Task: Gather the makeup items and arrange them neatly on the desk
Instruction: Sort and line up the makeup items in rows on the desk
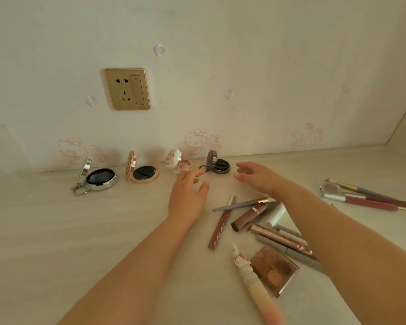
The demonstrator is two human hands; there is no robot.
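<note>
My left hand (188,195) and my right hand (256,175) are both out over the worktop (56,231). My fingers are loose and spread, and they hold nothing.

Four little open cases stand in a row by the wall: a silver compact (99,178), a pink-gold compact (142,171), a white flower case (177,161) and a small dark compact (218,164). Their lids stand up. The tips of my left fingers are right by the ring on the dark one, so close that I cannot tell if they touch it.

If I bump that ring, I think the dark case could spin or snap shut. It might also knock into the flower case beside it, and then the neat row would be crooked.

The other things lie in a messy pile under my right arm: the red lip gloss (219,225), the brown tubes (249,218), the square palette (273,269) and the peach tube (256,282). My arm is low over them. If I drag it back, the round tubes could roll off toward the edge.

More brushes and tubes (370,199) wait far off to the right.
</note>
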